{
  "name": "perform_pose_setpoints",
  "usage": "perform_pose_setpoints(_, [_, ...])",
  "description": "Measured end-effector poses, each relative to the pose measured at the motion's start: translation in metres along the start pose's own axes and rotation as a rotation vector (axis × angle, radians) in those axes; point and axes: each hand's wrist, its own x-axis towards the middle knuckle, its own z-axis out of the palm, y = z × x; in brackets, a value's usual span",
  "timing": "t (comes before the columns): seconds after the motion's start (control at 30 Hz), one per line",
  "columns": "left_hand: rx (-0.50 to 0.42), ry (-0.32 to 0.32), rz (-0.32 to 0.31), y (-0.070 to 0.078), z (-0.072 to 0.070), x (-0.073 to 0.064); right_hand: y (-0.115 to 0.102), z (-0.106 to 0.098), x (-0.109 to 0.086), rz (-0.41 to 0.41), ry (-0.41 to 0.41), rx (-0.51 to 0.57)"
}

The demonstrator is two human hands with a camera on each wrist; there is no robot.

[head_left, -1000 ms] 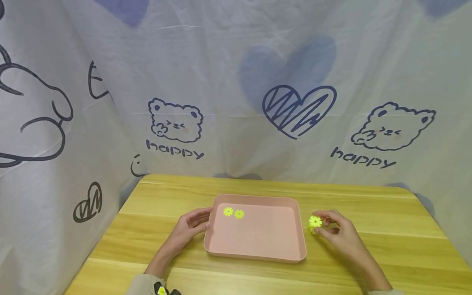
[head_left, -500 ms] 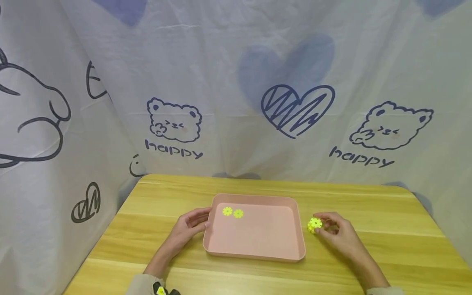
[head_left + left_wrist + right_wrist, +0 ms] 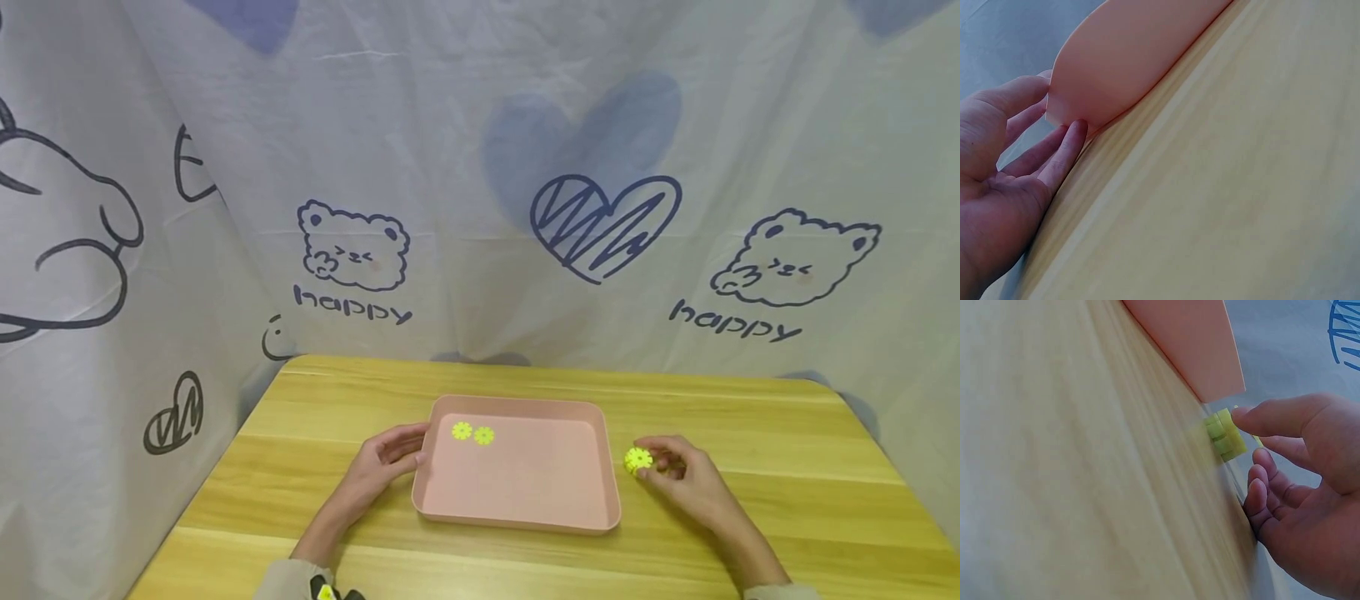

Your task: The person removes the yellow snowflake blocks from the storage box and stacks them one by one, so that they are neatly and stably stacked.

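Note:
A shallow pink tray (image 3: 517, 527) lies on the table. My left hand (image 3: 378, 467) holds its left side, with thumb at the rim and fingers along the outer wall; the left wrist view shows fingertips (image 3: 1077, 130) against the tray. Two yellow flower-shaped discs (image 3: 472, 433) lie flat in the tray's far left corner. Right of the tray, my right hand (image 3: 686, 475) pinches a yellow flower-shaped disc (image 3: 640, 457) between thumb and fingers. Directly beside it, in the right wrist view, a small stack of yellow-green discs (image 3: 1225, 434) stands on the table; its count is hidden.
The wooden table (image 3: 360, 383) has rounded far corners. A pale printed curtain (image 3: 465, 300) with bears and hearts hangs behind it and along the left. A black strap (image 3: 330, 590) shows at the left sleeve.
My right hand has lowered slightly with the disc, bringing it closer over the other yellow discs. My left hand and the tray stay in place.

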Motion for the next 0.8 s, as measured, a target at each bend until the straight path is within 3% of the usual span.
perform_pose_setpoints(0.2, [0.007, -0.014, 0.026, -0.0011, 0.0, -0.0004, 0.0018, 0.0, 0.0008, -0.004, -0.015, 0.012])
perform_pose_setpoints(0.8, [-0.016, -0.021, 0.021, -0.0013, -0.0005, -0.0006, 0.0041, -0.0003, 0.0021, -0.002, -0.043, 0.035])
